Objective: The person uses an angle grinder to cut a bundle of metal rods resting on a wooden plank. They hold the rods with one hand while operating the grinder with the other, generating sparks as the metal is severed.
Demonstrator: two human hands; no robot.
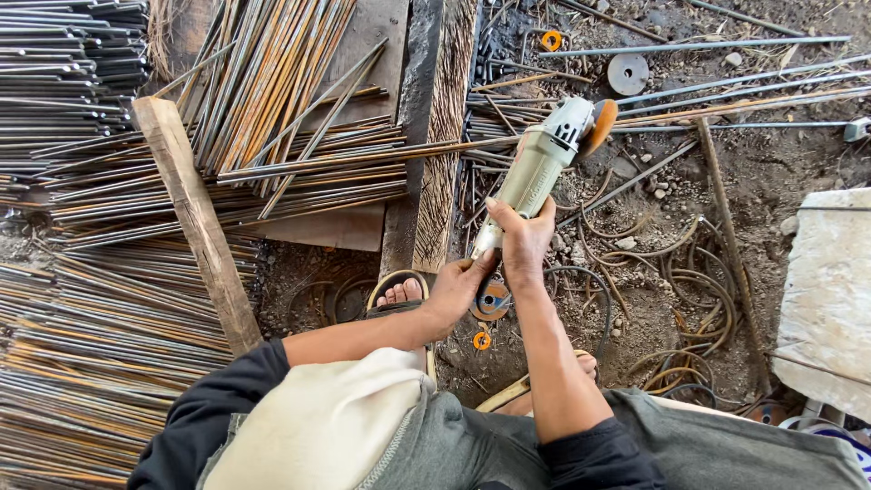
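I hold an angle grinder (537, 172) just above the middle of the frame, its pale green body running up and to the right, away from me. My right hand (524, 243) is wrapped tight around the body's lower half, grip fully closed on it, thumb up along the housing; that seems the natural hold, since it keeps the weight steady and the disc end pointed off from my legs. My left hand (454, 292) sits just below and to the left, fingers pinched at the tail end of the tool where the cable leaves it. That grip is closed too, though I cannot tell whether it has the tail itself or the cable.

The orange disc (601, 125) is at the far tip, upper right of centre, tilted and hanging over the ends of thin steel rods (299, 172) that lie in bundles across the left half of the frame. I cannot tell whether it touches them. A wooden plank (195, 222) lies slantwise over the rods at the left, likely to weigh them down. A dark timber beam (413, 136) stands up the middle, under the rod ends.

Below my hands, on the dirt floor (771, 172), lie small orange discs (482, 340), close to reach. Loops of rusty wire (680, 299) curl at the right, and a pale stone slab (830, 290) fills the right edge. My sandalled foot (399, 292) shows just left of my left hand.
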